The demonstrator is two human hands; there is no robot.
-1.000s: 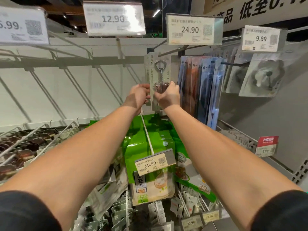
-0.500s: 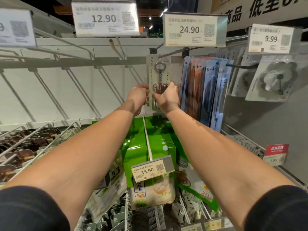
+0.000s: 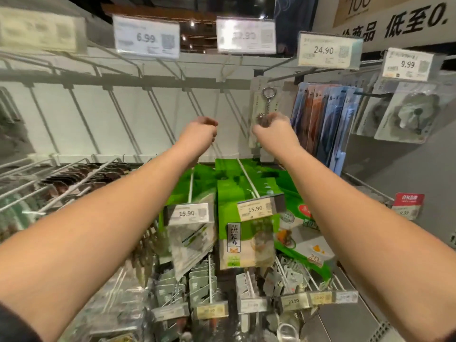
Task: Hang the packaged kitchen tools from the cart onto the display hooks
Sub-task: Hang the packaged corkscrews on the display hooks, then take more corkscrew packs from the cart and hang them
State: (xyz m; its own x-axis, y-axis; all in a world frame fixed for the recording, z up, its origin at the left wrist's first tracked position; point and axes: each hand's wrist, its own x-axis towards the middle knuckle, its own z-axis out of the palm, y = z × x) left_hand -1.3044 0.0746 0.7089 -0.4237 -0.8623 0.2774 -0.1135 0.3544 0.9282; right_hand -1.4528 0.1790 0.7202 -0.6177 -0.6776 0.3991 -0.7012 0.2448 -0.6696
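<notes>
Head cam, looking fwd/down along both forearms at a store display wall w/ wire hooks.

Task item: clear-fronted carded pack holding a metal corkscrew w/ ring top, hanging upright on a display hook under the 24.90 price tag. Pack sits just left of a row of blue and brown flat packs on the next hook.

R hand: raised in front of the lower part of the corkscrew pack, fingers curled at the pack's lower half. Motion blur here, so cannot tell if fingers actually pinch the pack or only touch it.

L hand: raised at same height, well left of the pack, apart from it. Fingers curled in loosely, nothing held.

Other:
- white 6.99 price tag and a blurred tag beside it, upper row; the hooks below them carry no goods in view.
- 9.99 tag far right, above clear bags w/ a grey round item.
- green pouches w/ white lower panel on lower hooks between the forearms, two 15.90 tags in front.
- dark flat packs on wire hooks, lower left.
- small grey-carded items on bottom row, one tag reads 22.90.

Whole frame slightly smeared.
</notes>
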